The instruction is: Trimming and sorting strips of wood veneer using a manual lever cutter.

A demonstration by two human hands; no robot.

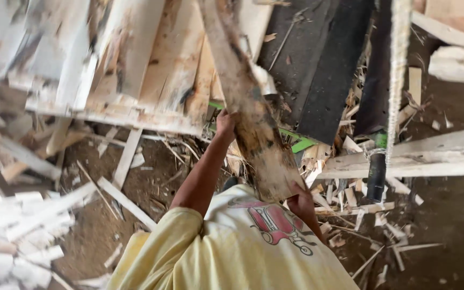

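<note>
Over the littered dirt floor (447, 215) our left hand (225, 124) and right hand (301, 203) each grip tight on the rough plank (253, 113), seemingly stiff, heavy, splintery, best held near both ends.

Rough wooden plank (251, 104): long, weathered, brown with pale and dark blotches, bark-edged. Held off the ground at a slant, near end low at centre-right, far end rising toward the top of view, centre.
</note>
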